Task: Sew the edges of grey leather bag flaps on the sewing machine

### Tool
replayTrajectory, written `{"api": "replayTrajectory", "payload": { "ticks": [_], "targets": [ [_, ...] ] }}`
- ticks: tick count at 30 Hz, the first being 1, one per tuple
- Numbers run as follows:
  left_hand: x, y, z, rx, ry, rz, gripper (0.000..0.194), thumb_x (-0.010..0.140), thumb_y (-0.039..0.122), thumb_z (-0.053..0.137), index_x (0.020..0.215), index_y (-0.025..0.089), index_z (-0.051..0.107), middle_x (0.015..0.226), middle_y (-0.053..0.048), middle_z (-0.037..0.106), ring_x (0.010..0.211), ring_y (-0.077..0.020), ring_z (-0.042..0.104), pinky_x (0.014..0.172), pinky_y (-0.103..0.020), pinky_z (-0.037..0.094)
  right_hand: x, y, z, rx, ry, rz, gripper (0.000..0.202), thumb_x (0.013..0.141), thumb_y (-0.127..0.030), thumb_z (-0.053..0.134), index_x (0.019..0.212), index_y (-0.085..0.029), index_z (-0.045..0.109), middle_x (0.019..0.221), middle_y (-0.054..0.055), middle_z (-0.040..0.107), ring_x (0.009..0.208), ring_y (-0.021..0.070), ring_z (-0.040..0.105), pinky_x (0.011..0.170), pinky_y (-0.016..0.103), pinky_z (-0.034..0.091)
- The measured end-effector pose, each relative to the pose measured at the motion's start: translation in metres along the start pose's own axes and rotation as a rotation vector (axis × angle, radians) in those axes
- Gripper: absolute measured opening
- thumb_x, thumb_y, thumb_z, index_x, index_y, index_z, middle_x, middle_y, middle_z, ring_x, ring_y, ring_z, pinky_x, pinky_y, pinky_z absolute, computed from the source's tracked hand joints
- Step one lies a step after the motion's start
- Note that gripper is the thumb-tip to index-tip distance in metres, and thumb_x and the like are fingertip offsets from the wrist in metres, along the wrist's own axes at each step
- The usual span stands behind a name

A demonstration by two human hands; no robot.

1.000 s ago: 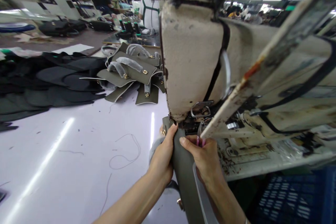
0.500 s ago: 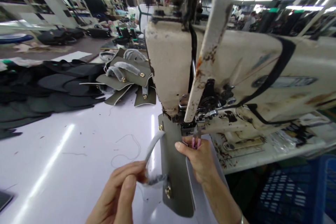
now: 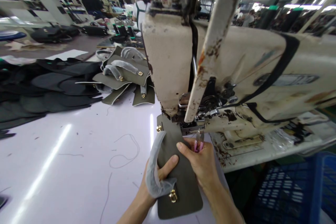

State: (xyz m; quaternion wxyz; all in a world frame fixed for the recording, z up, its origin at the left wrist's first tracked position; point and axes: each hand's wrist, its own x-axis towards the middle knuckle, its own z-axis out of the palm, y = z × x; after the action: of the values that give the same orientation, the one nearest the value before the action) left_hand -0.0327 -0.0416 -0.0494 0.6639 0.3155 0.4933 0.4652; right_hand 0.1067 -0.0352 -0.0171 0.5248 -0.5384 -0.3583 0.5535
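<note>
An olive flat piece (image 3: 181,182) lies under the head of a worn sewing machine (image 3: 168,49). A handle in clear wrap (image 3: 153,168) arches from its left side, between gold fittings (image 3: 173,196). My left hand (image 3: 149,185) grips the piece's left edge beneath the handle, thumb on top; its other fingers are hidden. My right hand (image 3: 203,162) pinches the right edge with the thumb on top, and also holds small pink-handled scissors (image 3: 198,141), blades pointing up toward the machine.
Similar olive pieces with wrapped handles (image 3: 126,73) are piled behind on the left, beside a heap of black pieces (image 3: 52,87). Loose threads lie on the white table (image 3: 78,175). A blue basket (image 3: 291,189) stands at lower right. People are in the background.
My left hand has left the handle and moved right, under it, onto the piece's left edge. The piece's near end has shifted slightly right. My right hand still holds edge and scissors.
</note>
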Motion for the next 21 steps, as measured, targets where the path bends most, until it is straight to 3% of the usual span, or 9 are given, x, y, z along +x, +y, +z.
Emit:
{"api": "replayTrajectory", "payload": {
  "ticks": [5, 8, 10, 13, 16, 18, 21],
  "targets": [
    [0.000, 0.008, -0.004, -0.012, -0.014, -0.002, 0.090, 0.067, 0.041, 0.086, 0.144, 0.018, 0.045, 0.127, -0.016, 0.069, 0.110, -0.0357, 0.069, 0.090, -0.040, 0.062, 0.000, 0.002, -0.006, -0.005, -0.045, -0.023, 0.027, 0.081, -0.037, 0.077, 0.068, -0.014, 0.069, 0.062, -0.003, 0.051, 0.061, 0.0094, 0.044, 0.058, 0.022, 0.038],
    [-0.002, 0.010, -0.007, 0.001, -0.077, -0.053, 0.092, 0.068, 0.041, 0.086, 0.146, 0.019, 0.043, 0.132, -0.017, 0.065, 0.113, -0.0353, 0.067, 0.090, -0.038, 0.062, 0.004, 0.000, -0.016, 0.036, -0.124, 0.027, 0.047, 0.081, -0.041, 0.077, 0.053, -0.015, 0.048, 0.055, -0.008, 0.025, 0.053, 0.0055, 0.023, 0.048, 0.021, 0.020],
    [-0.003, 0.011, -0.007, -0.023, -0.095, -0.081, 0.093, 0.072, 0.042, 0.084, 0.150, 0.023, 0.038, 0.134, -0.015, 0.064, 0.115, -0.0341, 0.067, 0.088, -0.037, 0.062, 0.008, -0.001, -0.022, 0.046, -0.176, 0.060, 0.056, 0.081, -0.043, 0.077, 0.051, -0.017, 0.037, 0.055, -0.009, 0.017, 0.051, 0.0049, 0.014, 0.046, 0.023, 0.011],
    [-0.002, 0.013, -0.003, -0.004, -0.139, -0.102, 0.081, 0.078, 0.047, 0.077, 0.148, 0.026, 0.043, 0.126, -0.013, 0.069, 0.106, -0.0331, 0.071, 0.077, -0.036, 0.064, 0.012, -0.001, -0.028, -0.023, -0.144, 0.032, 0.047, 0.078, -0.042, 0.079, 0.053, -0.016, 0.049, 0.050, -0.009, 0.024, 0.048, 0.0047, 0.018, 0.044, 0.022, 0.013],
    [0.005, 0.018, 0.003, 0.136, -0.189, -0.067, 0.061, 0.078, 0.051, 0.076, 0.129, 0.020, 0.064, 0.104, -0.012, 0.076, 0.090, -0.0298, 0.074, 0.071, -0.032, 0.062, 0.011, -0.005, -0.027, -0.166, -0.115, -0.053, 0.033, 0.080, -0.041, 0.077, 0.063, -0.014, 0.068, 0.053, -0.003, 0.049, 0.051, 0.0077, 0.040, 0.049, 0.021, 0.032],
    [0.011, 0.022, 0.009, 0.197, -0.169, -0.072, 0.050, 0.079, 0.054, 0.073, 0.111, 0.017, 0.074, 0.090, -0.010, 0.077, 0.080, -0.0262, 0.073, 0.068, -0.029, 0.060, 0.009, -0.009, -0.025, -0.230, -0.123, -0.091, 0.033, 0.083, -0.041, 0.073, 0.065, -0.013, 0.072, 0.060, 0.001, 0.060, 0.057, 0.0115, 0.051, 0.054, 0.022, 0.040],
    [0.016, 0.029, 0.019, 0.145, -0.102, -0.151, 0.049, 0.082, 0.060, 0.066, 0.099, 0.015, 0.075, 0.079, -0.009, 0.076, 0.068, -0.0225, 0.070, 0.062, -0.028, 0.058, 0.005, -0.013, -0.023, -0.266, -0.107, -0.094, 0.035, 0.085, -0.042, 0.069, 0.064, -0.013, 0.073, 0.059, 0.002, 0.062, 0.058, 0.0136, 0.055, 0.054, 0.023, 0.042]
  ]
}}
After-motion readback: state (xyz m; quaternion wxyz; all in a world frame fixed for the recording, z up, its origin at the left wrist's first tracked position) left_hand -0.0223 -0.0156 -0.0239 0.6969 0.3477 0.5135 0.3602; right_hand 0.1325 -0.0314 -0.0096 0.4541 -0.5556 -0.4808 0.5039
